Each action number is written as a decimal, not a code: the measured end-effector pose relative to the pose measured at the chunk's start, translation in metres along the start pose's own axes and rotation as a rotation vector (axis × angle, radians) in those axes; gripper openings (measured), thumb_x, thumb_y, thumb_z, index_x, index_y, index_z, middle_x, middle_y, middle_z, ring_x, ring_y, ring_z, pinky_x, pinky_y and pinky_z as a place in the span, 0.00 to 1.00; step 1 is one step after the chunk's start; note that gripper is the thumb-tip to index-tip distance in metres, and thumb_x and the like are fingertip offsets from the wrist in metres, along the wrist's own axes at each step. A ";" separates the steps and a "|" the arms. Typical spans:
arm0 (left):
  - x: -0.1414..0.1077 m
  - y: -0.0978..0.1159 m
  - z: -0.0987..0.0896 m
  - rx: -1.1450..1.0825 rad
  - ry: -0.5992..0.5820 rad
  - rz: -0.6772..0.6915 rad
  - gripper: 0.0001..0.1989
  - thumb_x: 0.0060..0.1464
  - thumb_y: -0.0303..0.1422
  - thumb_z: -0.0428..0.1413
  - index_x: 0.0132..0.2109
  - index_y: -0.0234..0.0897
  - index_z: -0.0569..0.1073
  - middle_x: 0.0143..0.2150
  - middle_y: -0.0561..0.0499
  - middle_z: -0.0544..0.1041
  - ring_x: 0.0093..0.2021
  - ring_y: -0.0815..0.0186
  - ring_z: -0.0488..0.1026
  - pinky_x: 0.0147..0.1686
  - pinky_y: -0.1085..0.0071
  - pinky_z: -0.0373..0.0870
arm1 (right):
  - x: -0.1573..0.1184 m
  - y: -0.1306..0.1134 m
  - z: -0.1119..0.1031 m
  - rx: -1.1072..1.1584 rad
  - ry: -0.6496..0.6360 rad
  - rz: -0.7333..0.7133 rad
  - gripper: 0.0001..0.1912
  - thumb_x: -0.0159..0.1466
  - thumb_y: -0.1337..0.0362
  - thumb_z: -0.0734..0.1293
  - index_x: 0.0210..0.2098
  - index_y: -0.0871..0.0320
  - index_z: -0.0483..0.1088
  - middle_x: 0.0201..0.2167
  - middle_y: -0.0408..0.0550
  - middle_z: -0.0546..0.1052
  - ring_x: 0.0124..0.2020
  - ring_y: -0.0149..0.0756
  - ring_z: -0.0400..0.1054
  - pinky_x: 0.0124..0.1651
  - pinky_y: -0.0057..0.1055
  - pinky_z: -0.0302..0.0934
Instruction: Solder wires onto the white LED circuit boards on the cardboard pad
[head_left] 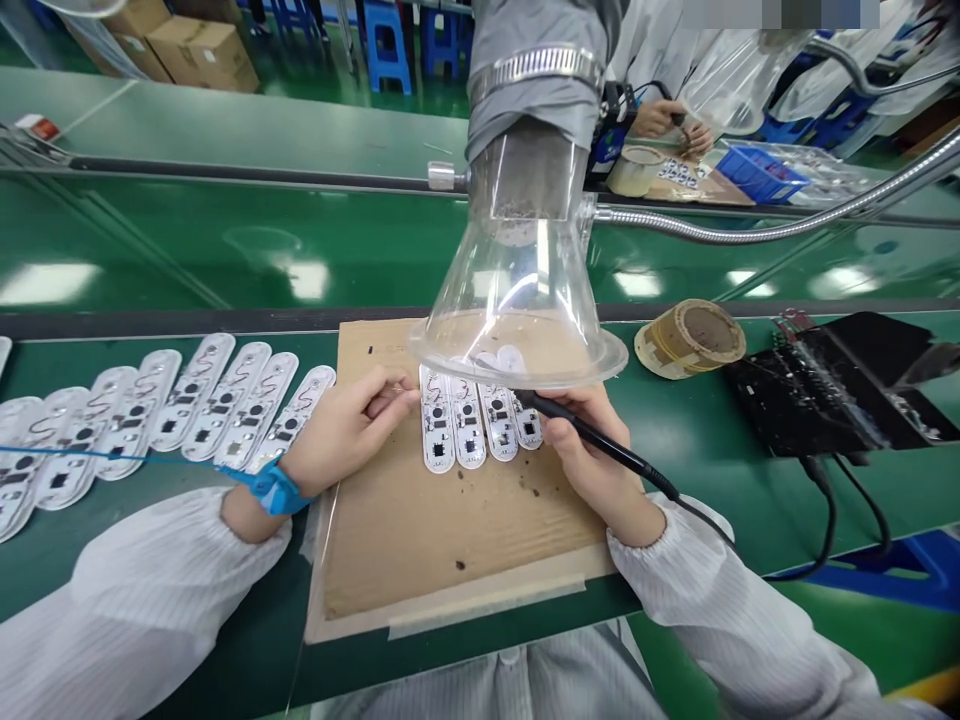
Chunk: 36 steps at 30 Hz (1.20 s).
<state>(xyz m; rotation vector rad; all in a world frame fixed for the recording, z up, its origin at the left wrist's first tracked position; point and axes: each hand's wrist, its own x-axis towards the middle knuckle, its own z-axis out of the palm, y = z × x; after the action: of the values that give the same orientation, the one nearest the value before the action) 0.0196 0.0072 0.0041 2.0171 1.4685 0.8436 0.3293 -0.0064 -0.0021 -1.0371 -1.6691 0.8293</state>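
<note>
My right hand (589, 455) is shut on a black soldering iron (600, 445), whose tip points left toward the white circuit boards (469, 425). Several of these boards lie side by side on a cardboard sheet (450, 560), their upper ends hidden under a clear plastic fume hood (517, 320). My left hand (349, 435) lies just left of them, its fingertips curled together beside the top of the leftmost board. Anything pinched there is too small to tell. A blue anti-static wrist strap (274, 490) circles my left wrist, and its thin blue cord runs left across more boards (165, 420).
A tan roll of tape (690, 338) and a black mat (832, 385) with cables lie right on the green bench. A metal hose arm holds the hood overhead. Beyond, a co-worker's hands (664, 122) work at another bench, beside a blue crate (761, 172).
</note>
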 end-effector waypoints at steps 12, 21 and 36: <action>-0.002 0.002 0.001 -0.068 -0.072 0.010 0.06 0.68 0.37 0.52 0.41 0.42 0.67 0.25 0.61 0.62 0.22 0.70 0.59 0.24 0.72 0.56 | -0.006 0.010 0.002 0.083 0.086 0.061 0.12 0.79 0.52 0.66 0.44 0.51 0.75 0.24 0.38 0.73 0.25 0.32 0.70 0.33 0.31 0.67; -0.001 0.001 0.002 -0.024 -0.073 0.050 0.10 0.70 0.36 0.52 0.38 0.42 0.63 0.24 0.61 0.61 0.21 0.70 0.59 0.23 0.72 0.55 | 0.003 -0.008 0.001 -0.121 -0.028 0.001 0.14 0.79 0.51 0.66 0.43 0.51 0.76 0.26 0.40 0.75 0.28 0.34 0.74 0.34 0.31 0.71; -0.002 -0.006 0.005 -0.003 -0.072 0.135 0.08 0.71 0.33 0.54 0.39 0.41 0.68 0.24 0.62 0.62 0.21 0.71 0.59 0.23 0.73 0.54 | 0.001 -0.003 0.002 -0.143 -0.077 -0.042 0.10 0.79 0.54 0.67 0.46 0.51 0.76 0.37 0.44 0.83 0.31 0.33 0.78 0.35 0.29 0.73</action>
<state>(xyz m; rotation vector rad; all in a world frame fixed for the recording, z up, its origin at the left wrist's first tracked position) 0.0194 0.0066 -0.0039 2.1406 1.3026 0.8173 0.3264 -0.0067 0.0006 -1.0754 -1.8315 0.7390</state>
